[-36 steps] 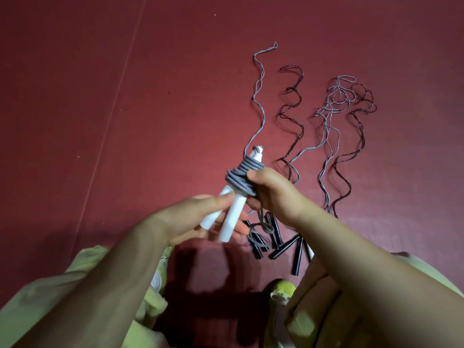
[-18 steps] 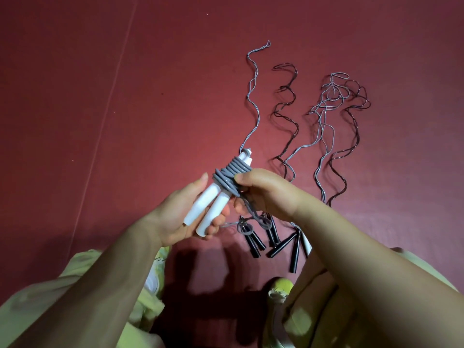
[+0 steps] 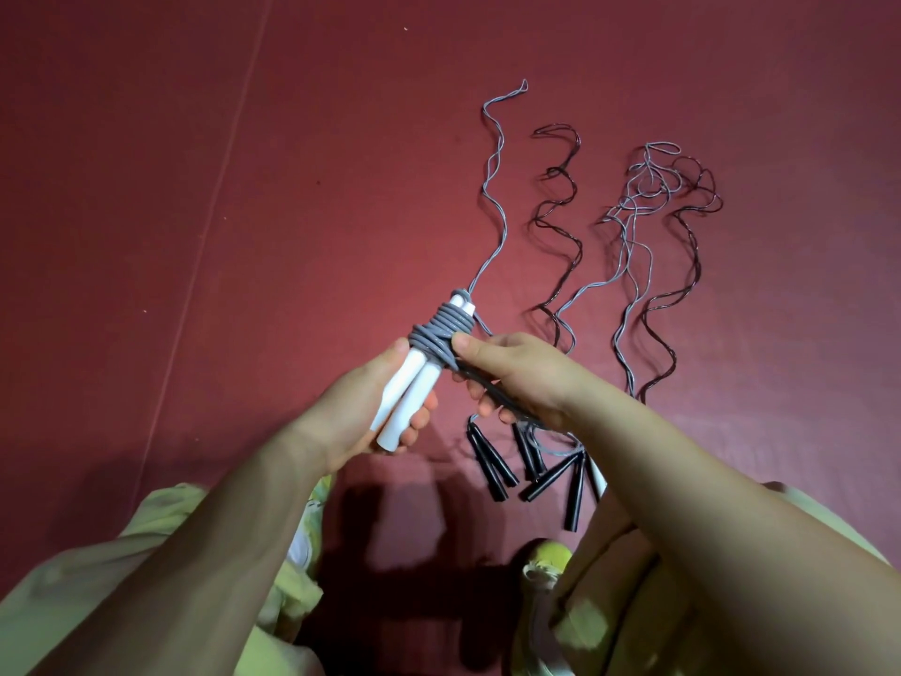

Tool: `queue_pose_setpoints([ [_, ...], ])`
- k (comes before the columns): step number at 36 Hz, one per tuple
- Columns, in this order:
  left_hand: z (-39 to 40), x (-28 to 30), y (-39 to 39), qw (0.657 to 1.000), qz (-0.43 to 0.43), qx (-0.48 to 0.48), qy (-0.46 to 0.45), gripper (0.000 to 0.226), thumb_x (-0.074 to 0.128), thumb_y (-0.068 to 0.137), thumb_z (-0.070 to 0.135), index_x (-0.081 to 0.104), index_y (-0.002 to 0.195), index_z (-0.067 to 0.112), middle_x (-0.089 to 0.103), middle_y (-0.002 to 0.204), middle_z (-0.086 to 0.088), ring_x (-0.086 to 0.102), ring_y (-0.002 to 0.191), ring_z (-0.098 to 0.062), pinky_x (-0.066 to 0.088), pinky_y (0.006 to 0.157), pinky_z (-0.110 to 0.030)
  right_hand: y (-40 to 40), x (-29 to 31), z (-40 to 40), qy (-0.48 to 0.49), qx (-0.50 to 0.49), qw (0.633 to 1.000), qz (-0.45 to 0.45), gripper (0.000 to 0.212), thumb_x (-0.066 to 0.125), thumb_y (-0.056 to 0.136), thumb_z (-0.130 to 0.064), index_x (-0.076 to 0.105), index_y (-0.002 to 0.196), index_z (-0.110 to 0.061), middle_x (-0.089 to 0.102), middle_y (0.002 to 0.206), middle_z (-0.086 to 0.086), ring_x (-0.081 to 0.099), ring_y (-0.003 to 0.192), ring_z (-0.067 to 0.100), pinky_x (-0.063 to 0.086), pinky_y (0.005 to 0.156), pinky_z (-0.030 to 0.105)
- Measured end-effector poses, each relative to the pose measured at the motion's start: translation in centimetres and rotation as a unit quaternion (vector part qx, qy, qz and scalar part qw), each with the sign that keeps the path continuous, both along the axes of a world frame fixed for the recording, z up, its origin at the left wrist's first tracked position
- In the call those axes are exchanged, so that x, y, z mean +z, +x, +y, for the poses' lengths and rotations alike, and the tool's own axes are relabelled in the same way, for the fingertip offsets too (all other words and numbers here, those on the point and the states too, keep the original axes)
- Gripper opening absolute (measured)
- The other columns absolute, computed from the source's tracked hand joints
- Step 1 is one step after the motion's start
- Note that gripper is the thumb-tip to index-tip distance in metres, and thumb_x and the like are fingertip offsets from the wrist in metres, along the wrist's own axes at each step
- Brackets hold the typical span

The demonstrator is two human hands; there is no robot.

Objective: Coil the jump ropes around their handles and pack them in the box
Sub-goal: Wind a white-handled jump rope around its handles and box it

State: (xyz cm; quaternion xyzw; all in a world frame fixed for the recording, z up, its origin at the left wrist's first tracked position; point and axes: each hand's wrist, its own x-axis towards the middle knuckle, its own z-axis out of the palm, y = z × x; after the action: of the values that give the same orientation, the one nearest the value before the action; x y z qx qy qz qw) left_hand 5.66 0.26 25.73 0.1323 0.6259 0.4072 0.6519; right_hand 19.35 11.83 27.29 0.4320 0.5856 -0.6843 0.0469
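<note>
Left hand (image 3: 358, 407) clamped round the two white handles (image 3: 408, 388), held above the red floor (image 3: 244, 212). Grey rope (image 3: 441, 329) coiled at their upper end. Right hand (image 3: 519, 378) pinches a grey strand beside the coil. Black-handled ropes (image 3: 536, 473) lie on the floor just beneath, cords trailing away.

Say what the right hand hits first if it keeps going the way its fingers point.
The right hand points left, thumb already at the grey rope coil on the white handles, so probably that coil first; depth is unclear.
</note>
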Motion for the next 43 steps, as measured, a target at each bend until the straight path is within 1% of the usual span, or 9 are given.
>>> queue_pose_setpoints([
  [12, 0.0, -0.5, -0.4, 0.996, 0.083, 0.021, 0.002, 0.061, 0.037, 0.091, 0.064, 0.065, 0.079, 0.011, 0.060, 0.060, -0.001, 0.050, 0.051, -0.017, 0.037, 0.057, -0.029, -0.2, -0.2, -0.1, -0.015, -0.042, 0.999, 0.007, 0.037, 0.057, 0.092, -0.045, 0.052, 0.076, -0.012, 0.046, 0.052, 0.000, 0.047, 0.042, 0.014, 0.037, 0.046, 0.023],
  [16, 0.0, -0.8, -0.4, 0.978, 0.205, 0.018, 0.023, 0.054, 0.047, 0.085, 0.065, 0.066, 0.078, 0.015, 0.061, 0.065, 0.002, 0.051, 0.059, -0.016, 0.041, 0.062, -0.028, -0.3, -0.3, -0.1, -0.078, -0.044, 0.996, 0.003, 0.044, 0.048, 0.093, -0.054, 0.056, 0.079, -0.013, 0.048, 0.057, -0.001, 0.060, 0.053, 0.021, 0.048, 0.060, 0.031],
  [19, -0.1, -0.8, -0.4, 0.960, 0.276, 0.006, 0.038, 0.062, 0.045, 0.064, 0.073, 0.064, 0.076, 0.015, 0.060, 0.066, 0.005, 0.050, 0.060, -0.015, 0.040, 0.062, -0.029, -0.1, -0.2, -0.1, -0.097, -0.022, 0.995, -0.006, 0.048, 0.043, 0.091, -0.061, 0.057, 0.086, -0.016, 0.047, 0.065, -0.001, 0.063, 0.057, 0.022, 0.049, 0.064, 0.031],
  [25, -0.2, -0.7, -0.2, 0.922, 0.385, -0.040, 0.031, 0.035, 0.065, 0.080, 0.054, 0.060, 0.075, 0.020, 0.060, 0.070, 0.006, 0.054, 0.068, -0.016, 0.041, 0.063, -0.029, -0.1, 0.0, -0.3, -0.067, -0.005, 0.998, -0.010, 0.051, 0.044, 0.090, -0.063, 0.060, 0.103, -0.017, 0.051, 0.069, -0.001, 0.059, 0.052, 0.018, 0.048, 0.051, 0.024],
  [30, -0.3, -0.5, -0.4, 0.930, 0.360, -0.070, 0.011, 0.051, 0.059, 0.058, 0.063, 0.062, 0.086, 0.021, 0.067, 0.085, 0.000, 0.062, 0.079, -0.020, 0.044, 0.064, -0.031, 0.0, 0.1, -0.4, 0.008, -0.007, 1.000, 0.007, 0.036, 0.051, 0.093, -0.051, 0.058, 0.087, -0.016, 0.050, 0.068, 0.000, 0.051, 0.049, 0.016, 0.035, 0.048, 0.023],
  [35, -0.4, -0.3, -0.6, 0.941, 0.321, -0.109, 0.013, 0.062, 0.057, 0.044, 0.071, 0.053, 0.072, 0.016, 0.049, 0.065, 0.006, 0.043, 0.061, -0.014, 0.031, 0.058, -0.031, -0.2, 0.2, -0.3, 0.060, -0.006, 0.998, 0.035, 0.029, 0.059, 0.088, -0.043, 0.057, 0.077, -0.016, 0.050, 0.065, 0.002, 0.048, 0.048, 0.019, 0.029, 0.044, 0.023],
  [38, -0.5, 0.7, -0.1, 0.980, 0.159, -0.118, 0.020, 0.065, 0.065, 0.057, 0.070, 0.062, 0.088, 0.013, 0.063, 0.077, -0.001, 0.054, 0.073, -0.016, 0.036, 0.067, -0.030, -0.3, 0.4, -0.4, 0.052, -0.029, 0.995, 0.081, 0.023, 0.055, 0.082, -0.035, 0.053, 0.077, -0.012, 0.047, 0.052, -0.001, 0.045, 0.042, 0.016, 0.027, 0.047, 0.028],
  [40, -0.6, 1.5, 0.2, 0.993, 0.036, -0.113, 0.006, 0.067, 0.050, 0.065, 0.069, 0.066, 0.094, 0.010, 0.072, 0.086, -0.009, 0.065, 0.076, -0.021, 0.045, 0.070, -0.029, -0.4, 0.4, -0.4, 0.040, -0.040, 0.992, 0.111, 0.021, 0.051, 0.076, -0.033, 0.050, 0.076, -0.011, 0.046, 0.052, 0.001, 0.044, 0.042, 0.015, 0.028, 0.048, 0.029],
  [43, -0.7, 2.2, 0.1, 0.988, -0.135, -0.076, 0.007, 0.084, 0.029, 0.063, 0.075, 0.073, 0.082, 0.005, 0.070, 0.077, -0.018, 0.067, 0.061, -0.027, 0.054, 0.054, -0.031, -0.4, 0.4, -0.4, -0.008, -0.060, 0.988, 0.143, 0.023, 0.047, 0.071, -0.033, 0.051, 0.075, -0.011, 0.048, 0.055, 0.005, 0.044, 0.046, 0.017, 0.030, 0.051, 0.032],
])
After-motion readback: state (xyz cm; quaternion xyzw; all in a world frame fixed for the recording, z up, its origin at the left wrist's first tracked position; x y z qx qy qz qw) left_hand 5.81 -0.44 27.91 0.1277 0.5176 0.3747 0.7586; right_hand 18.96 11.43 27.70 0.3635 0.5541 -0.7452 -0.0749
